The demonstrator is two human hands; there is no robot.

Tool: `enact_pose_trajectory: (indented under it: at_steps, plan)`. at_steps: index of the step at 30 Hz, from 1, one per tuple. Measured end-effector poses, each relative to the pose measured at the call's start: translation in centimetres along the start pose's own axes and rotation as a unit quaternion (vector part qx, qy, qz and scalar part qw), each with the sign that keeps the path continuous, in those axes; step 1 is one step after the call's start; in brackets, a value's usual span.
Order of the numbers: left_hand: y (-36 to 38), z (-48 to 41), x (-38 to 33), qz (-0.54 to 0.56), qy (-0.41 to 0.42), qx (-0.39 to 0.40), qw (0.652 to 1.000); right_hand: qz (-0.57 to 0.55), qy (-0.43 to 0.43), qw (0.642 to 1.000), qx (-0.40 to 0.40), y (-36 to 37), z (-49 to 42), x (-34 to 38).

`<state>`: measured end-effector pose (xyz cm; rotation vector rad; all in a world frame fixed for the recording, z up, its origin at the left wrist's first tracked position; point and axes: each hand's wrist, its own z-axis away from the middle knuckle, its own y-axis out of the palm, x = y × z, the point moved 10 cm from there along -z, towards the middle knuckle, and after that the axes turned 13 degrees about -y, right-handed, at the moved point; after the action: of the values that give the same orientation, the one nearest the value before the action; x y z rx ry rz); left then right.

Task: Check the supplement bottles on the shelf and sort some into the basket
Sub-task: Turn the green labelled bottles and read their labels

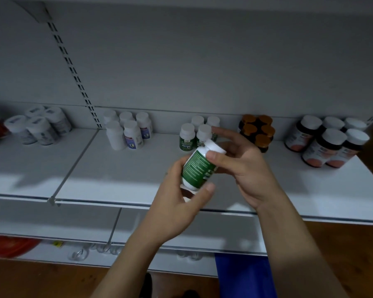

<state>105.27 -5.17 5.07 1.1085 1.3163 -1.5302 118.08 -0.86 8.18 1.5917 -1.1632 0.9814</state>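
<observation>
Green-labelled white plastic bottle [197, 168] held tilted over the front edge of the white shelf [116, 173].
Left hand [179, 203] grips its base; right hand [243, 166] grips its cap end.

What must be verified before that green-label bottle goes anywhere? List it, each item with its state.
1. Grip on the green-label bottle: ok; the left hand holds its base and the right hand pinches it near the cap.
2. Its white cap fitted: ok.
3. Label text legible: cannot tell; the print faces the camera but is blurred.
4. Basket in view: cannot tell; only a blue object shows at the bottom edge.
5. Room on the shelf in front of the matching bottles to put it back: ok.
</observation>
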Motion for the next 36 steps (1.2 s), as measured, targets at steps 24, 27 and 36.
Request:
enact_pose_trajectory:
  at_steps: [24,27,36]
  plan:
    - [-8.0,-2.5,3.0,-0.129,0.034,-0.085,0.987,0.333,-0.039,0.94,-0.068,3.8,-1.4,-1.0]
    - [-9.9,-4.2,3.9,-0.166,0.013,-0.104,0.981,0.383,-0.03,0.922,-0.048,5.3,-4.3,-1.9]
    - [-13.6,-7.6,5.8,-0.242,0.032,-0.069,0.967,0.546,-0.015,0.838,0.008,7.6,-15.9,-6.9]
